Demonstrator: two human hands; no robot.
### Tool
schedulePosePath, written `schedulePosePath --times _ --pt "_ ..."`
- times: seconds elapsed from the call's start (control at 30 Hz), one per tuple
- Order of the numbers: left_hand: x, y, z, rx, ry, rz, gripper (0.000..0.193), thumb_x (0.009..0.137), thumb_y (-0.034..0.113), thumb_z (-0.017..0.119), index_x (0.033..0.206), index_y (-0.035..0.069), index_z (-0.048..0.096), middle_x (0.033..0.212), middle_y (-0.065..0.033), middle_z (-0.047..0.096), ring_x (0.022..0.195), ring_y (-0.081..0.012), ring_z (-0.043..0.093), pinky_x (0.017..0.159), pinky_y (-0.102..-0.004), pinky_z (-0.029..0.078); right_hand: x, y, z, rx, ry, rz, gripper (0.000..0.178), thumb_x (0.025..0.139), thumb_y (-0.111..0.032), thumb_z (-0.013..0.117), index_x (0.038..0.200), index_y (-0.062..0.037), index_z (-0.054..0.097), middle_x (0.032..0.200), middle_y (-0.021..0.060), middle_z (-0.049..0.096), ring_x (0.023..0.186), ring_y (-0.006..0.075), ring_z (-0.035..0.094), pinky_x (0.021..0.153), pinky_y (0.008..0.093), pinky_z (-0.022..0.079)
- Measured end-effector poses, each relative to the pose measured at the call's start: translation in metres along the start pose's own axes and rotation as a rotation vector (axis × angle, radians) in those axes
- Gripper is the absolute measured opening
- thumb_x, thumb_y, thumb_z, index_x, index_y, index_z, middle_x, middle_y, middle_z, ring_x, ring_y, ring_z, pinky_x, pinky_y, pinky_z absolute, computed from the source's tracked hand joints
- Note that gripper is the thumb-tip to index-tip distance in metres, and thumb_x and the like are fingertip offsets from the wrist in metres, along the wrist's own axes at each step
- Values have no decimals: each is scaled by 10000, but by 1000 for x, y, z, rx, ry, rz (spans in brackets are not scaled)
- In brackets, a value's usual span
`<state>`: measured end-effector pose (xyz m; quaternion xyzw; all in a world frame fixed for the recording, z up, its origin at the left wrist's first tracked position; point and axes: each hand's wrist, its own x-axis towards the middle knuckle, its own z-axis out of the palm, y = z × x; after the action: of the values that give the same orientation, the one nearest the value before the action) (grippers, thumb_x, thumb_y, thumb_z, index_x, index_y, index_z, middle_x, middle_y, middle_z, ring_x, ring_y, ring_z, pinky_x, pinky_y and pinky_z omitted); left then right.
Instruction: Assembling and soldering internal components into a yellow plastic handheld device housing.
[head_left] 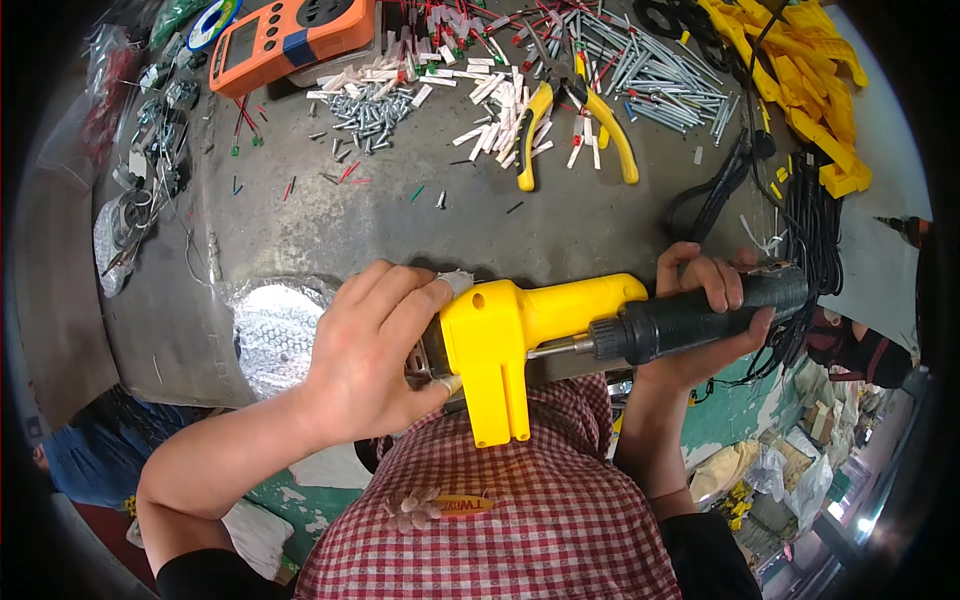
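My left hand point(380, 345) is closed round the left end of a yellow plastic tool housing point(487, 340), held over the table's near edge. Pale coverings wrap the tips of its thumb and a finger. From the right, my right hand point(712, 290) grips a black electric screwdriver point(665, 325) lying almost level. Its metal bit point(560, 347) points left and meets the housing's side beside the handle part; whether a screw sits at the tip is hidden. Part of a dark metallic piece point(432, 350) shows between my left hand and the housing.
Yellow-handled pliers point(578, 120) lie beyond the housing, near a pile of small screws point(368, 112) and long screws point(670, 75). An orange meter point(290, 40) stands far left, yellow housings point(800, 80) far right. Black cables point(812, 220) run along the right; bubble wrap point(275, 335) lies left.
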<state>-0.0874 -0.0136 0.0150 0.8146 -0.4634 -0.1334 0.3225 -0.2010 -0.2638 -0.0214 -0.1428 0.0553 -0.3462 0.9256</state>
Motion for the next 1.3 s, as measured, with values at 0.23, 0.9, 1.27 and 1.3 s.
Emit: schedulePosePath --times 0.23,0.9,1.27,1.3 --pt "-2 -3 -2 -5 11 36 687 503 184 779 1116 -14 543 1009 -179 540 894 -367 530 790 -431 441 0 1 10 -177 21 1 504 874 -366 557 1251 -50 450 790 -24 425 749 94 461 1075 421 254" --pt "-13 -2 4 14 71 26 711 524 178 793 1162 -4 537 1042 -166 543 956 -348 523 860 -430 426 -5 -1 18 -265 62 -50 420 941 -423 467 1212 -102 464 816 -10 454 743 102 460 959 370 377" --pt "-30 -3 -6 -77 25 -55 850 586 150 785 1344 39 416 1113 -183 541 1054 -377 502 931 -438 405 82 -107 12 -854 230 142 340 940 -363 543 1072 -55 482 844 71 515 759 169 495 741 331 465" --pt "-29 -3 -5 -82 29 -51 850 586 150 785 1344 39 416 1113 -183 541 1054 -377 502 931 -438 405 93 -114 6 -1031 315 129 302 937 -326 566 1044 -58 476 842 88 525 756 182 506 729 332 470"
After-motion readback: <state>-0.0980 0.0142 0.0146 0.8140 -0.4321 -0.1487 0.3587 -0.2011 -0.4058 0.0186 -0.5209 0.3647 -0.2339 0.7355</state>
